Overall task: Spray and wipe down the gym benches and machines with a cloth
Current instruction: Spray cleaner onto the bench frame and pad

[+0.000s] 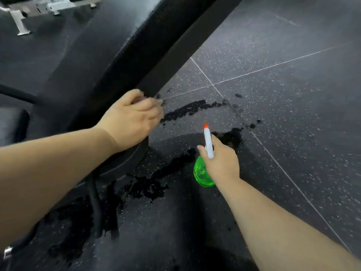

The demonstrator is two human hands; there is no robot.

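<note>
1. Left hand [134, 118]: fingers curled over a cloth [158, 99], mostly hidden, pressed against the black bench pad [121, 61] edge.
2. Right hand [220, 159]: wrapped round the green spray bottle [203, 174], orange-tipped nozzle forward.
3. Wet patches [185, 110]: floor between both hands.

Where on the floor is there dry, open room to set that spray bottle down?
The dry floor right of the bottle, past the pale seam, lies bare. Left of it is crowded: puddles spread between the bottle and the bench, and a black frame tube crosses the wet floor below the left hand.
</note>
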